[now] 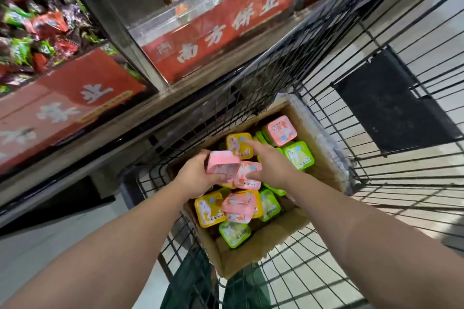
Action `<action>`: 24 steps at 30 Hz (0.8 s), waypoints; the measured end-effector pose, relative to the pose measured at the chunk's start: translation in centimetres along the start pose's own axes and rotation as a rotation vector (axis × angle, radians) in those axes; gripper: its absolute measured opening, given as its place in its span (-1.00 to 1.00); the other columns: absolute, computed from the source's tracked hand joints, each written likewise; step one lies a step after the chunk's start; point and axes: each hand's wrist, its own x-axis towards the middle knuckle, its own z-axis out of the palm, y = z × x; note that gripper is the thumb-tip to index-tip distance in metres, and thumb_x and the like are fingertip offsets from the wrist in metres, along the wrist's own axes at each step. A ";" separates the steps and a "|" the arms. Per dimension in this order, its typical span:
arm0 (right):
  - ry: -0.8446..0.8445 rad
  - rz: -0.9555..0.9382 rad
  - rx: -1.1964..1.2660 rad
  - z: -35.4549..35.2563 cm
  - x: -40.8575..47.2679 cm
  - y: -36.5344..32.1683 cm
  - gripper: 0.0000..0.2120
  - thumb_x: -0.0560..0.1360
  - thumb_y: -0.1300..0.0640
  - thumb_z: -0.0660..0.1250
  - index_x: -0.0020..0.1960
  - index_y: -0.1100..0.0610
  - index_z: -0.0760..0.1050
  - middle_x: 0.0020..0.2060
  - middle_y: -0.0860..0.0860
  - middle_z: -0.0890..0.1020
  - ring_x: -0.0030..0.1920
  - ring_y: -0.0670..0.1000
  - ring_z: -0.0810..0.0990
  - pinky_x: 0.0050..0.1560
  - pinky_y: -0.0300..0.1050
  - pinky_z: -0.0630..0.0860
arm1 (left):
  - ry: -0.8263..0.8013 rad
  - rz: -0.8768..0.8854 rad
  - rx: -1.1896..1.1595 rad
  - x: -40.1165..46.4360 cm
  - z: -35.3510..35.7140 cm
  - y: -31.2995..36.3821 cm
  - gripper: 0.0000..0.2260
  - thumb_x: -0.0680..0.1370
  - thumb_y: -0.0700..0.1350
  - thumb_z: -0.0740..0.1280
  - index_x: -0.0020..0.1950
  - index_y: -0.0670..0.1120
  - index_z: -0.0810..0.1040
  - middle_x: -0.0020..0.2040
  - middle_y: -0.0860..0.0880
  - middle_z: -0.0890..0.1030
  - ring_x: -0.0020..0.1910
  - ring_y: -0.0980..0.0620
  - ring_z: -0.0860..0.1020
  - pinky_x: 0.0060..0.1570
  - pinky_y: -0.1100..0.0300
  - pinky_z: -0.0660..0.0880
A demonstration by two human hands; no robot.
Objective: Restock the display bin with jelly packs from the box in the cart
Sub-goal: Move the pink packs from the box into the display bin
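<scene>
Cardboard box: left hand is gripping one tilted pink jelly pack; right hand is clasping another pink pack; roughly ten packs are lying inside.

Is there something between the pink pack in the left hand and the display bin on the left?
Yes. The left hand grips a pink jelly pack low inside the box, so the black wire cart wall stands toward the display bin; the pack must be lifted over it.

Both forearms are showing bare from the lower corners up to the wrists, with no sleeves, watch or rings visible. The bare left hand and bare right hand are wearing no gloves.
</scene>
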 end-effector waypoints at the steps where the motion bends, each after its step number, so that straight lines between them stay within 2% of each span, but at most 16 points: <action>1: 0.006 0.046 -0.057 0.7 0.0 1.1 -0.08 0.35 0.05 0.53 0.53 -0.10 0.05 0.41 0.09 0.35 0.37 0.10 0.40 0.25 0.00 0.43 | 0.012 -0.023 -0.004 -0.1 0.0 -0.3 -0.40 0.32 -0.02 0.58 0.28 -0.07 0.43 -0.02 0.01 0.62 -0.04 0.02 0.60 -0.01 0.13 0.54; 5: 0.002 0.116 -0.224 3.8 0.2 3.4 -0.06 0.33 -0.04 0.51 0.54 -0.08 0.02 0.36 0.10 0.35 0.35 0.14 0.38 0.24 0.03 0.43 | 0.073 -0.058 -0.009 -0.1 -0.2 -1.0 -0.41 0.35 0.02 0.56 0.28 -0.11 0.42 -0.01 -0.04 0.63 -0.05 -0.02 0.62 -0.02 0.06 0.58; 8: 0.022 0.085 -0.299 4.5 0.9 3.4 -0.08 0.32 -0.13 0.50 0.52 -0.05 0.08 0.36 0.07 0.32 0.37 0.12 0.36 0.24 0.03 0.40 | 0.092 -0.076 -0.013 -0.3 -0.5 -1.3 -0.52 0.38 -0.01 0.54 0.19 -0.04 0.40 -0.10 0.00 0.61 -0.15 0.04 0.60 -0.14 0.15 0.57; 11: 0.038 0.072 -0.388 4.8 0.9 3.5 -0.09 0.28 -0.23 0.49 0.48 -0.01 0.15 0.32 0.05 0.36 0.32 0.11 0.40 0.21 0.07 0.40 | 0.118 -0.078 -0.021 -0.6 -0.4 -1.4 -0.51 0.40 0.00 0.52 0.24 -0.06 0.43 -0.04 -0.02 0.63 -0.06 -0.01 0.61 -0.03 0.07 0.57; 14: 0.071 0.067 -0.496 5.1 0.6 3.5 -0.17 0.25 -0.29 0.47 0.37 0.05 0.26 0.24 0.04 0.40 0.24 0.10 0.43 0.16 0.06 0.39 | 0.117 -0.087 -0.017 -1.1 0.1 -1.3 -0.50 0.40 0.00 0.52 0.26 -0.06 0.45 0.03 -0.01 0.62 -0.02 0.02 0.60 -0.01 0.07 0.57; 19: 0.150 0.035 -0.396 5.1 -0.1 3.7 -0.23 0.24 -0.24 0.47 0.32 0.05 0.32 0.19 0.03 0.43 0.20 0.08 0.45 0.12 0.03 0.41 | 0.136 -0.097 -0.051 -2.3 0.3 -1.3 -0.48 0.37 0.01 0.54 0.25 -0.06 0.44 0.05 0.03 0.60 0.01 0.05 0.59 0.06 0.05 0.57; 22: 0.153 -0.022 -0.243 4.0 -1.8 2.7 -0.20 0.24 -0.20 0.49 0.37 0.05 0.32 0.18 0.04 0.44 0.22 0.09 0.46 0.16 0.05 0.47 | 0.151 -0.117 -0.092 -3.9 0.1 -1.4 -0.57 0.41 0.00 0.51 0.18 -0.01 0.43 -0.03 0.08 0.56 -0.09 0.11 0.55 -0.15 0.21 0.51; 24: 0.124 -0.043 -0.144 2.6 -3.5 1.4 -0.15 0.25 -0.14 0.52 0.43 0.04 0.26 0.25 0.06 0.41 0.26 0.09 0.45 0.21 0.05 0.47 | 0.151 -0.126 -0.141 -5.5 -0.3 -1.3 -0.63 0.44 0.00 0.49 0.15 0.02 0.41 -0.04 0.06 0.57 -0.16 0.11 0.55 -0.27 0.24 0.47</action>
